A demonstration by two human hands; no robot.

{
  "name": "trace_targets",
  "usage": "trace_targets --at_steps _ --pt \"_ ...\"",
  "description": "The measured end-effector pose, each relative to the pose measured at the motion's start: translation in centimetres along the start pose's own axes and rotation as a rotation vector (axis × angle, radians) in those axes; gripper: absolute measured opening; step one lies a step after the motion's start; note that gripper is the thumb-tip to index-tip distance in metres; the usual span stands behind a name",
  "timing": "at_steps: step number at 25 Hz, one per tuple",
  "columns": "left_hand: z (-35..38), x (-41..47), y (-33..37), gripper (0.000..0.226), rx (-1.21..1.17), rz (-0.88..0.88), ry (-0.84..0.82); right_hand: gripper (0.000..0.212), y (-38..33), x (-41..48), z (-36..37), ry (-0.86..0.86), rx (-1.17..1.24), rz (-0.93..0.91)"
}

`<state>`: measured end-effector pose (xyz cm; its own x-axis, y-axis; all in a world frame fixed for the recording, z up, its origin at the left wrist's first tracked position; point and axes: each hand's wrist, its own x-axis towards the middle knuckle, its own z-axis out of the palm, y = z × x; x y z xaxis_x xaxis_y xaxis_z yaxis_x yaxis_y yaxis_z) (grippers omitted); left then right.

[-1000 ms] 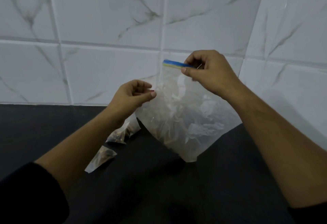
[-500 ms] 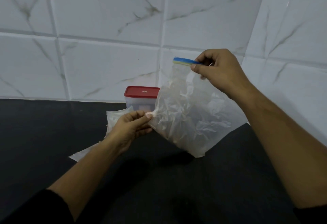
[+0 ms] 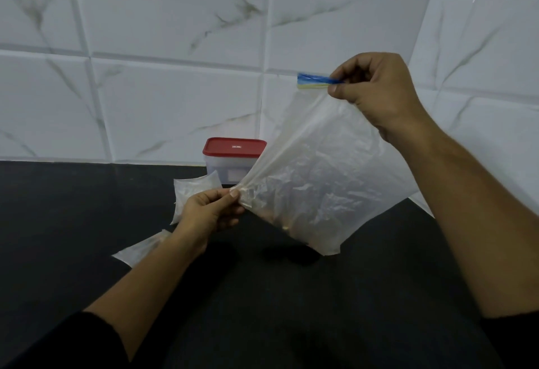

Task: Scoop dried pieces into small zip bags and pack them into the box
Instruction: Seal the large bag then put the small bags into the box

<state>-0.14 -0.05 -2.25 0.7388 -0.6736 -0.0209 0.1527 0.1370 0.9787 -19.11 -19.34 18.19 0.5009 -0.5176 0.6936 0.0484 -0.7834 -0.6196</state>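
Note:
A large crumpled clear zip bag [image 3: 315, 176] hangs above the black counter, stretched between both hands. My right hand [image 3: 376, 94] pinches its blue and yellow zip strip [image 3: 313, 81] at the top. My left hand [image 3: 210, 211] pinches the bag's lower left corner. A few pale bits lie in the bag's bottom. The box [image 3: 233, 163], clear with a red lid, stands shut at the wall behind the bag. Two small clear bags lie on the counter: one [image 3: 194, 190] behind my left hand, one [image 3: 140, 249] beside my left wrist.
The black counter [image 3: 262, 310] runs to a white marble-tiled wall [image 3: 175, 62] at the back and on the right, forming a corner. My dark sleeves show at the bottom corners of the view.
My left hand dropped from mid-height to the bag's lower left corner and pulled it taut. The right hand moved right with the zip strip. The red-lidded box came into view.

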Motion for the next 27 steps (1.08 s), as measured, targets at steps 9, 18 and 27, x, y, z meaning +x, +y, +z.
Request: trace_targets --at_steps 9,18,27 --pt "3.8 -0.7 6.0 0.070 0.406 0.582 0.024 0.025 -1.4 -0.9 1.3 -0.310 -0.085 -0.049" --pt "3.9 1.2 14.9 0.009 0.365 0.732 -0.074 0.026 -0.9 -2.0 -3.5 -0.725 -0.400 0.126" --pt "3.0 1.3 17.1 0.007 0.660 0.734 -0.152 0.013 -0.7 -1.5 -4.5 -0.447 -0.110 0.082"
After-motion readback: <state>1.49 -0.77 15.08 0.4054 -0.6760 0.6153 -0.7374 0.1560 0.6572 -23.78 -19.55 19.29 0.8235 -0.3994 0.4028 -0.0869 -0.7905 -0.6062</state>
